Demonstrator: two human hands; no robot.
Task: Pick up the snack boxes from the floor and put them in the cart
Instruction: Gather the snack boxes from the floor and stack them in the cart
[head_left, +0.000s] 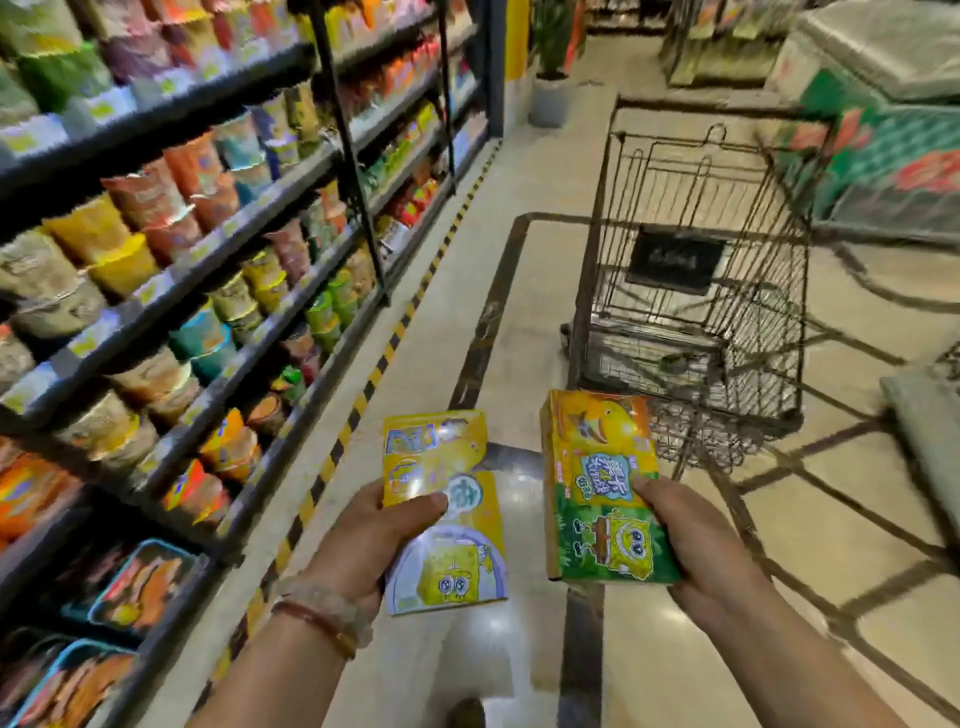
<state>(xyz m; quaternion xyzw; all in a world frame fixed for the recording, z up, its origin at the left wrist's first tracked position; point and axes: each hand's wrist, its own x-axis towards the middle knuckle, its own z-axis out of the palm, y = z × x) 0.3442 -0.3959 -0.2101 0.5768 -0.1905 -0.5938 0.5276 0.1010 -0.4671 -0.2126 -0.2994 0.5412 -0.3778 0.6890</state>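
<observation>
My left hand (371, 535) grips a yellow and white snack box (452, 551) with a cartoon sponge figure on it, held upright over the floor. My right hand (696, 545) grips a yellow and green snack box (597, 499) of the same kind, thumb across its right edge. The two boxes are side by side and apart. A wire shopping cart (696, 280) stands ahead and to the right, just beyond the right box. Its basket looks bare apart from a dark sign on its far wall.
Black shelves (218, 291) packed with snack bags and cups run along the left. A yellow-black striped strip (410, 312) marks the floor at their foot. A chest freezer (893, 156) stands at the right, a potted plant (550, 67) down the aisle. Glossy tiled floor lies below my hands.
</observation>
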